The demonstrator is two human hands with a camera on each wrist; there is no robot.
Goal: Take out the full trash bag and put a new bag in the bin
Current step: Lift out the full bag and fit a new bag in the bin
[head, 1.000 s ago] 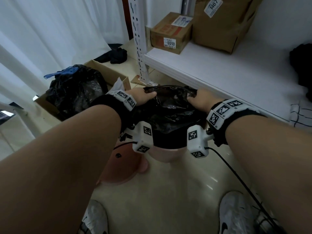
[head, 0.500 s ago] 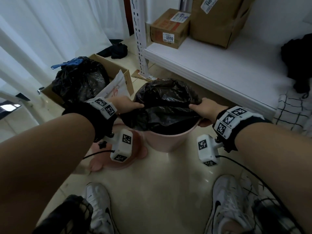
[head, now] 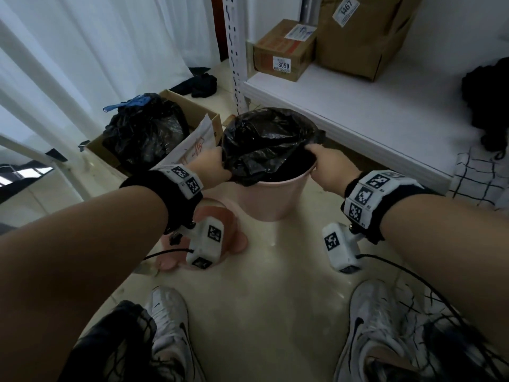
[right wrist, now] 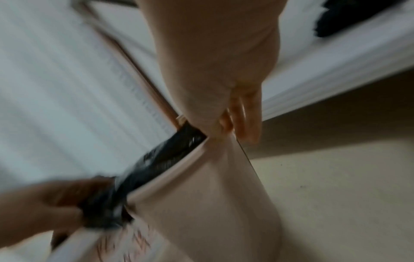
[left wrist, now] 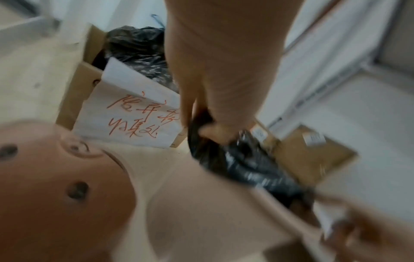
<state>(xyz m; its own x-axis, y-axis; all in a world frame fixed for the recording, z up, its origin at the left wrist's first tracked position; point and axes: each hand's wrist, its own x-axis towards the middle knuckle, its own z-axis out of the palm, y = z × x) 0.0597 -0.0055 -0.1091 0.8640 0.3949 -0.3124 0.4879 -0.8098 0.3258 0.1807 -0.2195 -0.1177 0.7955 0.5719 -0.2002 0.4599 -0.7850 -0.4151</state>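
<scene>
A pink bin (head: 275, 197) stands on the floor with a new black bag (head: 264, 139) draped over its mouth; the far edge is folded over the rim, the near edge is bunched up. My left hand (head: 212, 168) grips the bag's left edge (left wrist: 201, 127). At the right side of the rim, my right hand (head: 325, 166) pinches the bag edge (right wrist: 179, 141). The full tied black trash bag (head: 146, 130) sits in a cardboard box (head: 203, 111) to the left. Both wrist views are blurred.
The bin's pink lid (head: 220, 230) lies on the floor by my left wrist. A white shelf (head: 371, 111) with cardboard boxes (head: 283, 51) runs close behind the bin. White curtains (head: 82, 51) hang at left. My shoes (head: 170, 321) and a cable (head: 413, 277) are below.
My hands have moved back toward me along the rim, pulling the bag's edge over the bin's far side. The view has risen, so the bin looks farther away.
</scene>
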